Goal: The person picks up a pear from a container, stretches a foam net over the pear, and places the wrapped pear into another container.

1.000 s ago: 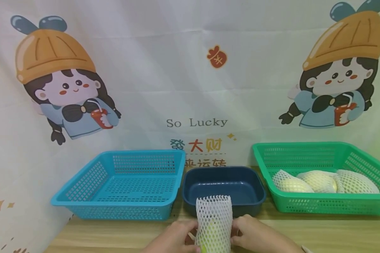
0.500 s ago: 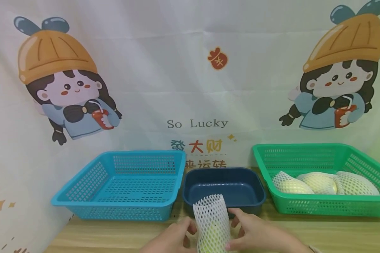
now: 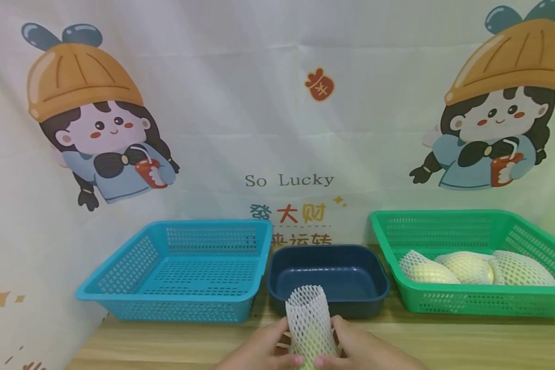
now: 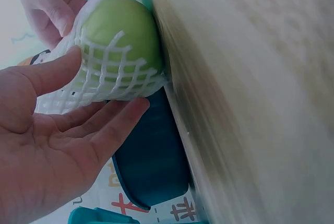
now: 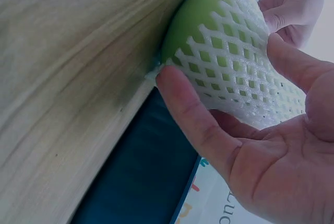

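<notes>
A green fruit (image 5: 183, 25) stands on the wooden table, partly inside a white foam net sleeve (image 3: 308, 321). The sleeve's loose end sticks up above the fruit, while the smooth base shows bare in both wrist views. My left hand (image 3: 263, 347) holds the sleeved fruit from the left, thumb on the near side and fingers round the far side. From the opposite side my right hand (image 3: 365, 347) grips it the same way. In the left wrist view the thumb of my left hand (image 4: 47, 140) presses on the net; the right wrist view has my right hand (image 5: 261, 156) with fingertips near the base.
Behind the hands stands a dark blue basin (image 3: 328, 308). A blue basket (image 3: 176, 311) is at its left. To the right, a green basket (image 3: 485, 298) holds several pale fruits in foam nets (image 3: 427, 270). A printed cloth (image 3: 213, 103) hangs behind.
The sleeve tilted left half a second ago and now stands with its opening turned more into view. My right hand shifted its grip, loosening and then closing in on the sleeve.
</notes>
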Tool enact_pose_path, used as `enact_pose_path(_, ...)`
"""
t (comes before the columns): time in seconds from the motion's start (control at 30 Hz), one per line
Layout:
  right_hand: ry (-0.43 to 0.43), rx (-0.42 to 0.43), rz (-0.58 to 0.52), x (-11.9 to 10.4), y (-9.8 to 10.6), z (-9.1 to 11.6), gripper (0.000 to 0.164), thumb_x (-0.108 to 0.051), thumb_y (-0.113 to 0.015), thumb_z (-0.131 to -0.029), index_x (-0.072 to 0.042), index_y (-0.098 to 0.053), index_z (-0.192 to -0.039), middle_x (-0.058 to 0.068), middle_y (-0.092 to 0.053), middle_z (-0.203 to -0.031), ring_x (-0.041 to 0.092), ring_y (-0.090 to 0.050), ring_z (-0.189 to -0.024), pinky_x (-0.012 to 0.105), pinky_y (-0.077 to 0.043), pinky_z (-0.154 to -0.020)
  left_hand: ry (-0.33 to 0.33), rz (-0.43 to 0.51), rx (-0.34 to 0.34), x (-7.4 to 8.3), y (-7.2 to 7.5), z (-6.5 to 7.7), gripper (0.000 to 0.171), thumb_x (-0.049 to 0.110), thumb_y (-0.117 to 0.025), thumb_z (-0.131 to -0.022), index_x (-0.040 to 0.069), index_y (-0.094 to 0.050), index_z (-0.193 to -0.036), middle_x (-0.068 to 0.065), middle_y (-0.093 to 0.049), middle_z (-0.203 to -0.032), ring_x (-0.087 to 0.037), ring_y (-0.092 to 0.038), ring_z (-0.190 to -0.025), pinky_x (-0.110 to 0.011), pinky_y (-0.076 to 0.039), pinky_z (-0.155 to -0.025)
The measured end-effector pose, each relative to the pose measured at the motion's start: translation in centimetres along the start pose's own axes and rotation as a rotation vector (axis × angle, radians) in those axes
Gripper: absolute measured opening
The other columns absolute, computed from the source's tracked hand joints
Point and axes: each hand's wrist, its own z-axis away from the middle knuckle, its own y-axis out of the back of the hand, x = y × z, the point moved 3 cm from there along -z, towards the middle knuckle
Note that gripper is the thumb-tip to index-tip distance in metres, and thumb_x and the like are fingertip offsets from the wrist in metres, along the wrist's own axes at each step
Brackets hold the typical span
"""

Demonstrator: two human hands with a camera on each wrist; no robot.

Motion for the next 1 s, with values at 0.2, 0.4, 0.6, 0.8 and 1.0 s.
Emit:
enact_pose_path(0.2,0.066,-0.001,0.041,0.04,-0.18,-0.04,0.051,-0.024,-0.065,-0.087,0.006,-0.043,-0.121,0.010,-0.058,-0.108,0.017,-0.057,-0.096,0.033,-0.049,-0.080,-0.014,-0.040,-0.003,-0.20,-0.16,-0.13,0.046,0.011,-0.068,-0.083,0.004,-0.050,-0.125,-0.013,-0.057,-0.121,-0.024,-0.058,-0.106,-0.025,-0.051,-0.081)
enact_pose_path(0.4,0.058,-0.030,-0.024,0.26,-0.14,0.22,0.051,-0.024,-0.065,-0.087,0.005,-0.042,-0.122,0.010,-0.058,-0.108,0.014,-0.057,-0.095,0.031,-0.050,-0.079,-0.017,-0.096,0.003,-0.08,-0.27,-0.10,0.043,0.014,-0.069,-0.083,0.002,-0.051,-0.120,-0.013,-0.058,-0.116,-0.022,-0.059,-0.104,-0.023,-0.051,-0.079)
enact_pose_path(0.6,0.100,-0.007,0.069,0.27,0.02,0.37,0.046,-0.026,-0.067,-0.085,0.000,-0.046,-0.116,0.005,-0.059,-0.102,0.006,-0.056,-0.089,0.024,-0.048,-0.074,0.000,-0.140,0.003,-0.19,-0.15,-0.02,0.044,0.014,-0.071,-0.081,0.003,-0.051,-0.119,-0.013,-0.059,-0.114,-0.021,-0.061,-0.100,-0.023,-0.052,-0.077)
enact_pose_path(0.8,0.045,-0.007,0.088,0.43,0.02,0.40,0.054,-0.027,-0.069,-0.084,-0.002,-0.043,-0.124,0.007,-0.057,-0.111,0.015,-0.056,-0.097,0.032,-0.048,-0.078,0.016,-0.147,-0.037,-0.56,-0.13,-0.11,0.048,0.008,-0.073,-0.078,0.001,-0.051,-0.121,-0.013,-0.060,-0.114,-0.018,-0.065,-0.090,-0.021,-0.051,-0.073)
enact_pose_path(1.0,0.010,-0.016,0.089,0.65,-0.18,0.37,0.063,-0.031,-0.072,-0.081,-0.004,-0.040,-0.128,0.009,-0.056,-0.115,0.022,-0.055,-0.102,0.042,-0.047,-0.082,-0.009,-0.267,-0.030,-0.67,-0.17,-0.11,0.050,0.011,-0.077,-0.074,0.002,-0.053,-0.118,-0.012,-0.061,-0.112,-0.011,-0.066,-0.085,-0.019,-0.048,-0.074)
